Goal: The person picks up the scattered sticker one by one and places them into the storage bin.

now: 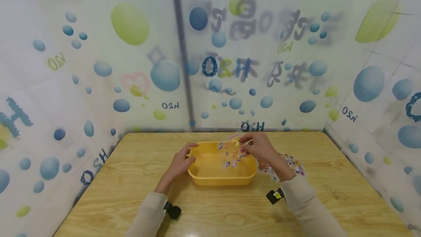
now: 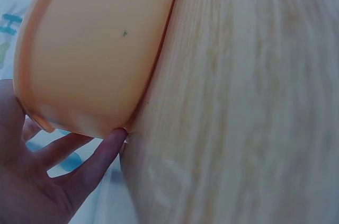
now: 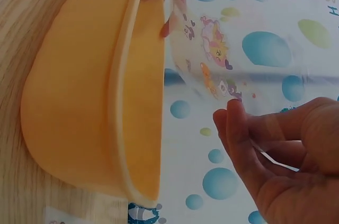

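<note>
A yellow plastic basin (image 1: 205, 165) stands on the wooden table. My left hand (image 1: 180, 161) grips its left end, thumb over the rim; in the left wrist view, fingers (image 2: 100, 158) touch the outer wall. My right hand (image 1: 261, 150) is raised above the basin's right end. Between thumb and fingertips it pinches a clear sticker sheet (image 3: 214, 49) printed with small colourful cartoon figures. The sheet hangs over the right part of the basin, whose yellow shows through it. In the right wrist view the thumb and index finger meet at the sheet's edge.
More colourful sticker sheets (image 1: 296, 164) lie on the table (image 1: 138, 178) right of the basin, partly behind my right forearm. Black wrist cameras (image 1: 172, 210) are strapped on both sleeves. A curtain (image 1: 213, 94) with blue and green dots hangs around the table's back and sides.
</note>
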A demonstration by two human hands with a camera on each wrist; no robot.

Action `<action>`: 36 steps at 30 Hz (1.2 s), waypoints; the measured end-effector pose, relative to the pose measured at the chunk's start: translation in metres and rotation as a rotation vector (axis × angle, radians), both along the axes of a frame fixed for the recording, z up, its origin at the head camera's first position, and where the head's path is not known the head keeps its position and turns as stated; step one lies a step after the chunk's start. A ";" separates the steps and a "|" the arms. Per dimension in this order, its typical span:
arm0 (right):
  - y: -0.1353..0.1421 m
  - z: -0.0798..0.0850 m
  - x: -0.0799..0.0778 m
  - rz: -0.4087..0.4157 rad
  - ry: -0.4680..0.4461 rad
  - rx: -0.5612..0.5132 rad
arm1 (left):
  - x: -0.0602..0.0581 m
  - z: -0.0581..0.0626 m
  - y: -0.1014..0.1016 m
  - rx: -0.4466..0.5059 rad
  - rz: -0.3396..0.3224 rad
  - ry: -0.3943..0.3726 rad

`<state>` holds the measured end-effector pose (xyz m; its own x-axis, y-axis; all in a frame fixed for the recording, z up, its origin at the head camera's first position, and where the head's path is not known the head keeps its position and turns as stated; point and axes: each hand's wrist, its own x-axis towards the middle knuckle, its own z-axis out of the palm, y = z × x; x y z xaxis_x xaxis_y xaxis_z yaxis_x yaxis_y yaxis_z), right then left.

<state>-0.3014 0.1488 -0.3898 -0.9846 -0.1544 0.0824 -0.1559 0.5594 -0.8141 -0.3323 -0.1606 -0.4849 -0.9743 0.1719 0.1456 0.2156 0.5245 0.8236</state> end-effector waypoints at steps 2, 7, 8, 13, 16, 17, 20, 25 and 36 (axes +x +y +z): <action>-0.002 0.000 -0.001 0.020 0.001 0.005 | 0.000 0.000 0.000 -0.001 -0.001 0.000; -0.009 0.001 -0.004 0.060 -0.002 0.010 | 0.000 0.000 0.000 -0.007 -0.002 0.006; -0.011 0.001 -0.005 0.069 0.000 0.013 | 0.000 -0.001 0.000 -0.007 -0.002 0.006; -0.017 0.001 -0.005 0.095 -0.005 0.035 | 0.000 -0.001 0.000 -0.008 -0.003 0.002; -0.022 0.002 -0.006 0.098 -0.022 0.044 | -0.001 -0.001 0.000 -0.013 -0.001 0.000; -0.023 0.002 -0.006 0.102 -0.024 0.048 | -0.001 -0.001 0.000 -0.015 0.001 -0.001; -0.028 0.003 -0.008 0.108 -0.025 0.061 | 0.000 0.000 0.000 -0.013 0.006 -0.004; -0.037 0.004 -0.011 0.119 0.010 0.132 | 0.001 0.002 0.001 -0.010 0.011 -0.002; -0.053 -0.003 -0.014 0.122 0.065 0.260 | 0.000 -0.001 -0.001 0.005 -0.012 0.010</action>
